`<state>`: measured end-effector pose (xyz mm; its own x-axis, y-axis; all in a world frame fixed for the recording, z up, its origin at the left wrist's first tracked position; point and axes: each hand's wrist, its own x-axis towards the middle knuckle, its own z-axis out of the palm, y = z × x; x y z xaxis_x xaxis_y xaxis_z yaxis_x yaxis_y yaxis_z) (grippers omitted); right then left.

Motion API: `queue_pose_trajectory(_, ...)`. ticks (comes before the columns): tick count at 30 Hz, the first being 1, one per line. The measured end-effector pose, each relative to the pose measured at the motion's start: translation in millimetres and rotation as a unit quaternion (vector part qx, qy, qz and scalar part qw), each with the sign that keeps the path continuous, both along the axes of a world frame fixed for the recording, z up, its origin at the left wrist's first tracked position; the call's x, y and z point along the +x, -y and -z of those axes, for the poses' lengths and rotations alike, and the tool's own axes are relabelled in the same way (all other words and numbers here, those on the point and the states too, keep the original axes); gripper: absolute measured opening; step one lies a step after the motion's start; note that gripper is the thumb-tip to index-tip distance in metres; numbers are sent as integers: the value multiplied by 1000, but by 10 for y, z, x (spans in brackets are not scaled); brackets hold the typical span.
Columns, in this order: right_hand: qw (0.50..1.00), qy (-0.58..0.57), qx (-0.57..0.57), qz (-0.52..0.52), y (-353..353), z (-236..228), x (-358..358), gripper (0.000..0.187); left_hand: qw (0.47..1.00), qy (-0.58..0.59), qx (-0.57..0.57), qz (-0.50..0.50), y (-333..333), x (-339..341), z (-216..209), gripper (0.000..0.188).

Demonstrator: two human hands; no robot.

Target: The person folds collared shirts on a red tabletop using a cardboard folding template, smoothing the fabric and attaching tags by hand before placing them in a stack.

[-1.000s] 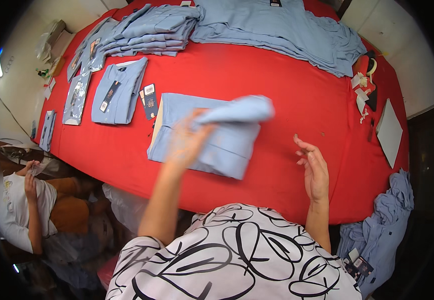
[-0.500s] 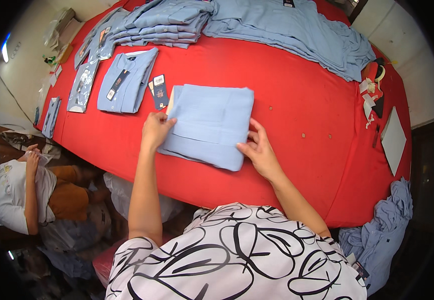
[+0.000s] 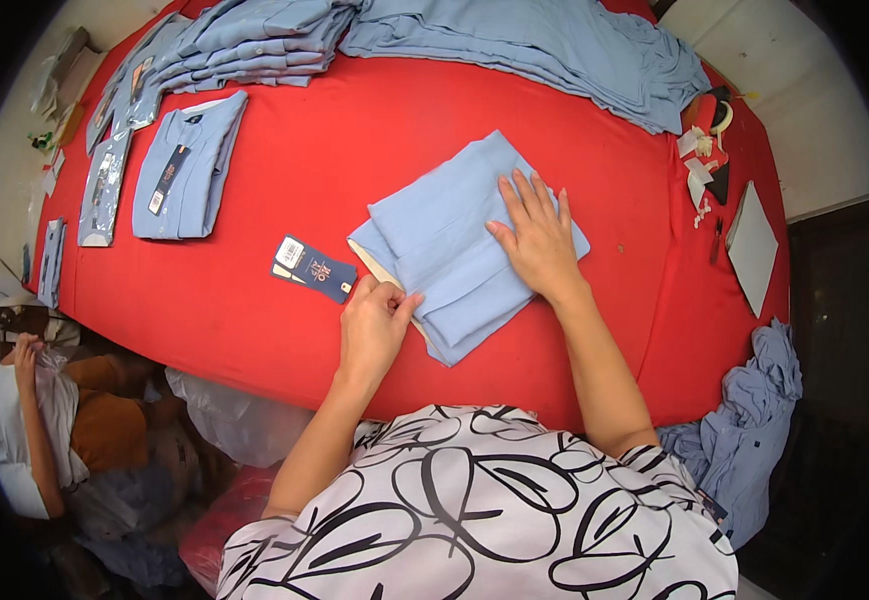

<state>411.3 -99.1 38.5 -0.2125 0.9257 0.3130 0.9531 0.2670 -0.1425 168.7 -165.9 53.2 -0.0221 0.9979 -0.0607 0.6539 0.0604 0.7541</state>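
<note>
A folded light-blue shirt (image 3: 464, 250) lies turned at an angle on the red-covered table in front of me. Cream-coloured card (image 3: 378, 262) peeks out along its left edge. My left hand (image 3: 378, 318) is closed in a pinch at that edge, near the shirt's lower left side. Flat on the upper right part of the shirt rests my right hand (image 3: 536, 235), fingers stretched out. A dark navy hang tag (image 3: 314, 268) lies just left of my left hand, its near end close to my fingers.
Another folded shirt with a tag (image 3: 179, 170) and a bagged one (image 3: 104, 190) lie to the left. Stacked blue shirts (image 3: 244, 45) and spread ones (image 3: 524, 50) line the far side. A tape dispenser (image 3: 716, 125) and white board (image 3: 752, 250) are at right. A person (image 3: 34, 420) sits at lower left.
The shirt has turned anticlockwise on the table. My right hand has gone from gripping its right edge to lying flat on top. My left hand has moved nearer, along the card edge.
</note>
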Motion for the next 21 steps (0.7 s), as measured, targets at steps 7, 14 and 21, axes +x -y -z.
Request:
queue_pose_trajectory(7,1000,-5,21,17,48,-237,-238,59,986,-1,160,-47,-450,-77,-183,31)
queue_pose_trajectory(14,990,-24,-5,-140,96,-47,-348,54,996,-51,61,31,-677,-98,76,25)
queue_pose_trajectory(21,988,-114,-46,-92,-389,-401,-244,52,990,125,-34,60,-215,136,138,22)
